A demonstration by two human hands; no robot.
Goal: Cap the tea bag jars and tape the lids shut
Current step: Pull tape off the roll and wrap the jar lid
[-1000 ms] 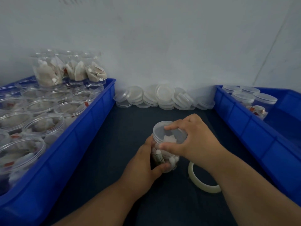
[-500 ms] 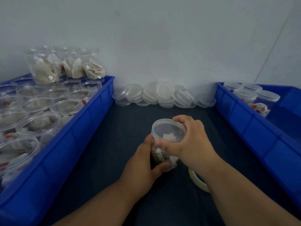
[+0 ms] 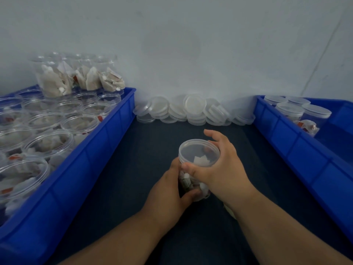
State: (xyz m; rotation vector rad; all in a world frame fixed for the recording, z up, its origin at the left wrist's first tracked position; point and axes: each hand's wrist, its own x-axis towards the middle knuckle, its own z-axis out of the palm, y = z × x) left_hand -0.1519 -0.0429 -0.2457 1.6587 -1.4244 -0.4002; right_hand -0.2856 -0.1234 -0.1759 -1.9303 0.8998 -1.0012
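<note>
Clear plastic, blue plastic, dark cloth

Glossy see-through jar (image 3: 193, 180) and lid (image 3: 198, 153); smooth blue plastic bins (image 3: 80, 169); matt dark cloth-like bench (image 3: 133, 169).

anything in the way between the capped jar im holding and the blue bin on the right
Nothing visible does. Only dark mat lies between the capped jar and the right bin; it must just clear the bin's near wall.

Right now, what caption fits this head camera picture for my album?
Left hand steadies a tea bag jar while right hand grips its clear lid, over the dark table.
</note>
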